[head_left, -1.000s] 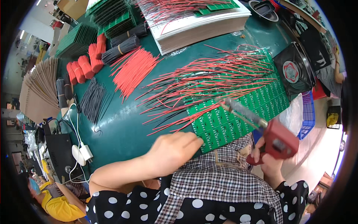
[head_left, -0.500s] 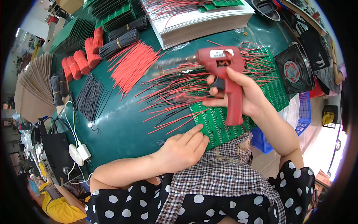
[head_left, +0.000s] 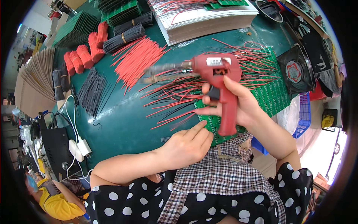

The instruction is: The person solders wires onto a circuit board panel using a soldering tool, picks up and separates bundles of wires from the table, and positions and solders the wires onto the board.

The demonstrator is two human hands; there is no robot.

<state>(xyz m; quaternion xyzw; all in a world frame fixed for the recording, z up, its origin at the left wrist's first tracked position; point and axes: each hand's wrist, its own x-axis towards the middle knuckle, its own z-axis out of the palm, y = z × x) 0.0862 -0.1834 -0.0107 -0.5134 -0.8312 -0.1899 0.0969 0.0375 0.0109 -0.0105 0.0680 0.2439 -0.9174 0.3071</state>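
In my right hand (head_left: 243,102) is a red soldering gun (head_left: 226,95), held by its grip with fingers near the black trigger. Its long metal tip points left over the wires and is blurred. Below it lies a green circuit board panel (head_left: 266,93) with rows of small boards. Many red and black wires (head_left: 175,95) spread leftward from the panel. My left hand (head_left: 188,145) is closed at the panel's near left corner, index finger resting on its edge; its thumb is hidden. Some red wire ends near the left fingertips are blurred.
Loose red wires (head_left: 138,61) and black wires (head_left: 91,89) lie on the green table, with bundled wires (head_left: 85,56) behind. A paper stack (head_left: 209,28) stands at the back. A square fan (head_left: 296,69) is at right; a black box (head_left: 56,149) and white cables lie left.
The soldering gun and my right hand have moved slightly left and down. My left hand stays at the panel's corner. The whole view has shifted a little.
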